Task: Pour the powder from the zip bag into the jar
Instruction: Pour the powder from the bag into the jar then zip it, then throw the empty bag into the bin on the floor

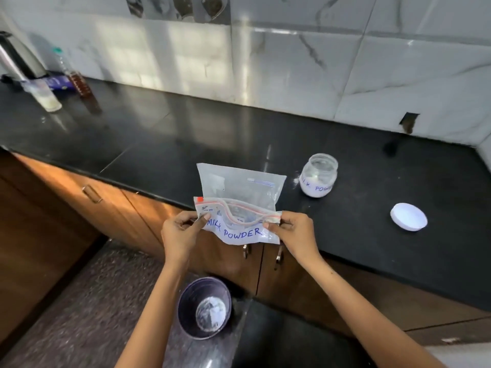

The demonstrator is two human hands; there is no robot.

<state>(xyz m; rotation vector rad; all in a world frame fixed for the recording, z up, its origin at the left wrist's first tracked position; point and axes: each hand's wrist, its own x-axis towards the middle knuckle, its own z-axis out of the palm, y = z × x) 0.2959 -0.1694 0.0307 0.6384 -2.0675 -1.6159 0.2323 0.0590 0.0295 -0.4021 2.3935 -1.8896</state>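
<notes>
- The zip bag [240,205], lettered "MILK POWDER", is held in the air over the front edge of the table [186,134], its zip line running left to right between the two hands.
- The left hand [183,231] pinches the bag's left end at the zip, fingers closed on the plastic.
- The right hand [291,231] pinches the right end the same way.
- The zip looks partly parted in the middle; the bag seems nearly empty, though I cannot tell how much powder is left.
- The jar [318,177] stands open and upright on the table, to the right of the bag and further back, with white powder in its bottom.
- Its white lid [408,217] lies apart, further right, nearer the front edge.
- The right hand is the nearer to the jar, so any pour would likely swing the bag rightward and tip that end down.
- A bin [204,308] stands on the floor below.
</notes>
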